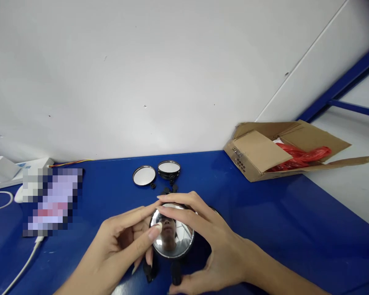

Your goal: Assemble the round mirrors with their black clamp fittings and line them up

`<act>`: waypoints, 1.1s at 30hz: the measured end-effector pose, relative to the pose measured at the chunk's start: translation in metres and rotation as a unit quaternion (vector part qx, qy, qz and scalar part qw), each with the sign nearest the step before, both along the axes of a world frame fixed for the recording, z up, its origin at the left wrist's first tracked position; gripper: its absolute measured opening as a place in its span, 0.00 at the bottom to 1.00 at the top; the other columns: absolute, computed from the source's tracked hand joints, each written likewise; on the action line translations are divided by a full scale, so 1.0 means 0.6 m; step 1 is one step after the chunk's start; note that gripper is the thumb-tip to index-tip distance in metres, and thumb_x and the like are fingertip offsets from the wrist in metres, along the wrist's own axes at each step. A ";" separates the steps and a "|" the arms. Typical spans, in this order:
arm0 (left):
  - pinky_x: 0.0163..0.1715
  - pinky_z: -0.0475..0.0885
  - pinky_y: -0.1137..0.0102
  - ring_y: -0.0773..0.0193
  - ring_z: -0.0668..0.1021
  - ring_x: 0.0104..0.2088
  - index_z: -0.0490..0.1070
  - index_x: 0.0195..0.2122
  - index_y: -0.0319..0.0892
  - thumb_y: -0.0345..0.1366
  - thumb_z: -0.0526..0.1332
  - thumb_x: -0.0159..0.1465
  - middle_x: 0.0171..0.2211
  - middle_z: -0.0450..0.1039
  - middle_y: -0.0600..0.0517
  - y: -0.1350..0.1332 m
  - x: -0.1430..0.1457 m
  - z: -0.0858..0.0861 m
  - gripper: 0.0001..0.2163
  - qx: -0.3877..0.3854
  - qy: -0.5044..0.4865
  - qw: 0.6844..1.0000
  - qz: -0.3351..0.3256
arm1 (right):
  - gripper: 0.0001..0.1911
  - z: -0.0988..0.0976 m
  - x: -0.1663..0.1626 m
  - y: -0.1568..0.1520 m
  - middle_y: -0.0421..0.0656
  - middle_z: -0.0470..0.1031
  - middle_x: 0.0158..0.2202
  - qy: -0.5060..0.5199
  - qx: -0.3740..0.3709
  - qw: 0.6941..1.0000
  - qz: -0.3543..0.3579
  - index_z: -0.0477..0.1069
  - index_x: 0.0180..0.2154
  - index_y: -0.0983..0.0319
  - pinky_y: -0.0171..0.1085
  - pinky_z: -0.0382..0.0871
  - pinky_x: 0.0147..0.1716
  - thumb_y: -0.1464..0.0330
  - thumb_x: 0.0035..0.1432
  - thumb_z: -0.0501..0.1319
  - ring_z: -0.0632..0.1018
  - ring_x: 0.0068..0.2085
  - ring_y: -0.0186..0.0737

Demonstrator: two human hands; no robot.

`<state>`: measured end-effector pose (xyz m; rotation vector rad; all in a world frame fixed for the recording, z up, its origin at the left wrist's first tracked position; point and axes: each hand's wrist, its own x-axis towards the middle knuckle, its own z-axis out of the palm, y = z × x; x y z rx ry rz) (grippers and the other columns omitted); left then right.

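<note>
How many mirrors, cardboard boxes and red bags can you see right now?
Held mirror: 1
Flat mirror on the desk: 1
Mirror on a dark stack: 1 (the stack may hide more)
Cardboard box: 1
Red bag: 1
Total: 5

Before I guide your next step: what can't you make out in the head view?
Head view:
Round mirror back: hidden by its face, left hand and right hand.
Black pieces below it: partly hidden by fingers.
Pixelated object: blurred out.
Red bag: partly hidden by the box flap.
White device: cut off by the left edge.
</note>
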<state>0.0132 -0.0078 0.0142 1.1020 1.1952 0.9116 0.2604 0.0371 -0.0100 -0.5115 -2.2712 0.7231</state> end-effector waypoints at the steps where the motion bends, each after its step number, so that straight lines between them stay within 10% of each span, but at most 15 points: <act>1: 0.28 0.70 0.69 0.64 0.73 0.25 0.87 0.61 0.52 0.55 0.76 0.67 0.23 0.75 0.55 0.001 0.000 -0.001 0.25 0.000 -0.006 1.000 0.004 | 0.59 0.000 0.001 0.000 0.54 0.66 0.76 0.000 -0.001 1.000 -0.004 0.56 0.79 0.51 0.50 0.70 0.73 0.56 0.56 0.83 0.72 0.74 0.56; 14: 0.28 0.72 0.71 0.65 0.75 0.27 0.83 0.63 0.49 0.55 0.75 0.69 0.28 0.78 0.54 0.008 -0.004 -0.007 0.25 0.010 -0.008 1.000 0.021 | 0.57 0.004 0.006 0.014 0.54 0.69 0.70 -0.006 0.017 0.999 -0.036 0.60 0.75 0.53 0.58 0.67 0.70 0.57 0.50 0.83 0.71 0.71 0.62; 20: 0.38 0.76 0.68 0.63 0.78 0.33 0.80 0.63 0.47 0.52 0.67 0.77 0.36 0.81 0.53 0.040 -0.042 -0.030 0.20 0.141 0.066 0.986 0.067 | 0.50 0.021 0.052 0.035 0.53 0.72 0.68 -0.004 -0.038 0.992 -0.117 0.65 0.73 0.53 0.61 0.71 0.67 0.55 0.55 0.81 0.74 0.67 0.65; 33: 0.39 0.71 0.65 0.60 0.79 0.37 0.75 0.64 0.46 0.50 0.64 0.80 0.37 0.80 0.54 0.044 -0.051 -0.034 0.18 0.169 0.082 0.980 0.061 | 0.50 -0.015 0.139 -0.068 0.52 0.72 0.71 -0.189 -0.126 0.945 -0.237 0.65 0.75 0.48 0.69 0.69 0.70 0.50 0.58 0.80 0.73 0.70 0.67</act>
